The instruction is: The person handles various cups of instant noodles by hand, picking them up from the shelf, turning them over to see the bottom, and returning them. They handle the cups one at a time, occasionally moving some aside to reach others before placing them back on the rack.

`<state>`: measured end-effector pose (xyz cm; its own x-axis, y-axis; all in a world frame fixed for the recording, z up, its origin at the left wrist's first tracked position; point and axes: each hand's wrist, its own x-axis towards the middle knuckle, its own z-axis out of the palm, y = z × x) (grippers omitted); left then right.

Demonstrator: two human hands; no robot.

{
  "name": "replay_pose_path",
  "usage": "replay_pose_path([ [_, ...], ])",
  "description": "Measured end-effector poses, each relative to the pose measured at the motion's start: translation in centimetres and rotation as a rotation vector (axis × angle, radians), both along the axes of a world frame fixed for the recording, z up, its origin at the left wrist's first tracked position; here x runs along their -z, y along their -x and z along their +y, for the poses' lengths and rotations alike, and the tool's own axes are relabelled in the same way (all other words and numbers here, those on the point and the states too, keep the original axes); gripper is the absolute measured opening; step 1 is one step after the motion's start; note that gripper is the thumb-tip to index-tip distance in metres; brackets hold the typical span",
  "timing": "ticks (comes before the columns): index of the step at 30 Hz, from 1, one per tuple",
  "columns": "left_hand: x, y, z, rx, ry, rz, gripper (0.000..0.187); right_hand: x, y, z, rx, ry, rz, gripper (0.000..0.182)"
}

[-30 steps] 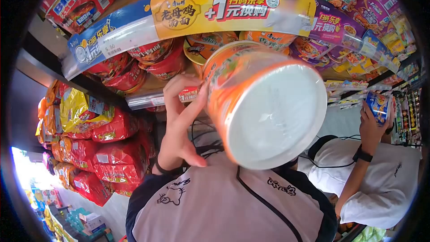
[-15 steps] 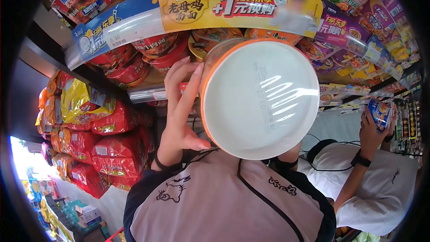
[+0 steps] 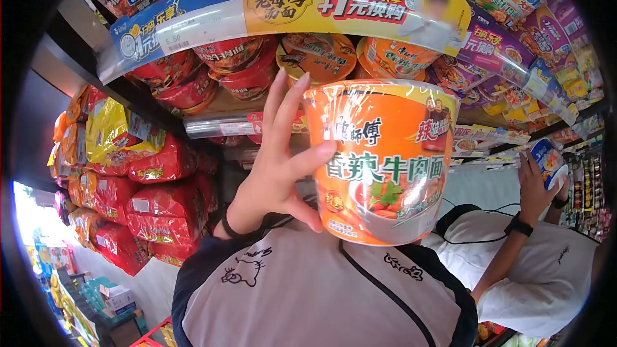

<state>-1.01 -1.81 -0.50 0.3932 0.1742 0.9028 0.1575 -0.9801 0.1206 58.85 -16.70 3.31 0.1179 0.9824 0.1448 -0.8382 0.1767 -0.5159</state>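
An orange instant noodle tub [image 3: 385, 173] in shiny clear wrap is held up before my chest, its printed side facing the camera. My left hand [image 3: 275, 154] is at the tub's left side with fingers spread. One fingertip overlaps the label and the thumb lies by the lower edge. Behind the tub, my right hand is hidden. More tubs sit on the shelf beyond, among them an orange-lidded tub [image 3: 316, 54] and a red tub [image 3: 247, 80].
A curved yellow promotional strip [image 3: 283, 0] edges the shelf. Red multipacks of noodles [image 3: 164, 215] are stacked on the left. On the right, another person [image 3: 540, 270] holds a blue tub [image 3: 546, 157] near a rack of small packets.
The noodle tub has turned from its white base to its printed side. My left fingers now overlap the label. The other person's blue tub has tilted.
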Motion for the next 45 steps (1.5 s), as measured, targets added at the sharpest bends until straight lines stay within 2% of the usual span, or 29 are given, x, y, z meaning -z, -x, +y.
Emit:
replay_pose_path([
  [3, -0.6, -0.2, -1.6, -0.023, 0.156, -0.014, 0.084, -0.6, 2.2, 1.8, -0.082, -0.029, -0.003, 0.126],
  [4, -0.6, -0.2, -1.7, -0.028, 0.187, -0.02, 0.085, -0.6, 4.0, 2.6, -0.089, -0.035, -0.027, 0.123],
  [10, -1.1, -0.2, -2.2, -0.058, 0.16, -0.079, 0.089, 4.6, 28.8, 8.0, -0.083, -0.072, -0.344, 0.105],
  [14, -1.2, 0.1, -2.4, -0.078, 0.154, -0.005, 0.09, 5.7, 36.7, 8.7, -0.192, -0.106, -0.403, 0.094],
  [17, -0.9, 0.7, -2.2, -0.107, 0.139, 0.038, 0.094, 5.4, 38.2, 9.4, -0.19, -0.116, -0.458, 0.085],
  [19, -0.6, 1.0, -1.7, -0.138, 0.118, 0.01, 0.097, 4.8, 38.6, 9.5, -0.167, -0.09, -0.567, 0.103],
  [20, -0.4, 1.3, -1.6, -0.151, 0.147, 0.016, 0.113, 3.7, 39.1, 9.6, -0.162, -0.073, -0.591, 0.106],
  [23, 0.3, 2.0, -0.8, -0.168, 0.391, -0.103, 0.129, 4.2, 39.6, 10.9, -0.138, -0.116, -0.514, 0.104],
  [26, 1.6, 2.8, -0.9, -0.157, 0.605, -0.096, 0.116, 5.5, 39.6, 14.2, -0.044, -0.29, -0.534, 0.102],
  [27, 1.7, 3.0, -0.9, -0.154, 0.678, -0.093, 0.111, 5.3, 39.9, 14.7, 0.024, -0.278, -0.65, 0.101],
  [28, 1.2, 2.8, -1.0, -0.192, 0.594, -0.024, 0.099, 5.2, 40.3, 15.0, 0.094, -0.267, -0.765, 0.1],
  [31, 1.0, 2.4, -0.9, -0.353, 0.513, 0.194, 0.096, 4.6, 41.5, 17.0, 0.165, -0.255, -0.851, 0.096],
  [32, 1.3, 2.1, -0.8, -0.317, 0.604, 0.116, 0.089, 4.7, 41.8, 17.9, 0.17, -0.27, -0.858, 0.097],
  [35, 1.6, 1.4, 0.1, -0.296, 0.667, 0.032, 0.091, 6.4, 41.8, 21.2, 0.233, -0.343, -0.954, 0.102],
  [37, 1.9, 1.3, 1.4, -0.303, 0.646, 0.063, 0.096, 5.0, 43.0, 22.0, 0.225, -0.441, -0.872, 0.103],
  [38, 2.1, 1.3, 2.1, -0.325, 0.616, 0.084, 0.099, 4.9, 42.9, 22.5, 0.277, -0.491, -0.968, 0.095],
  [41, 2.6, 0.8, 3.5, -0.397, 0.57, 0.133, 0.102, 5.5, 42.2, 23.5, 0.248, -0.484, -1.214, 0.092],
  [42, 3.2, 0.6, 3.9, -0.415, 0.562, 0.142, 0.102, 5.3, 42.5, 23.0, 0.194, -0.418, -1.14, 0.086],
  [45, 4.4, -0.2, 4.6, -0.486, 0.519, 0.154, 0.103, 6.2, 42.3, 23.4, 0.327, -0.384, -1.278, 0.08],
])
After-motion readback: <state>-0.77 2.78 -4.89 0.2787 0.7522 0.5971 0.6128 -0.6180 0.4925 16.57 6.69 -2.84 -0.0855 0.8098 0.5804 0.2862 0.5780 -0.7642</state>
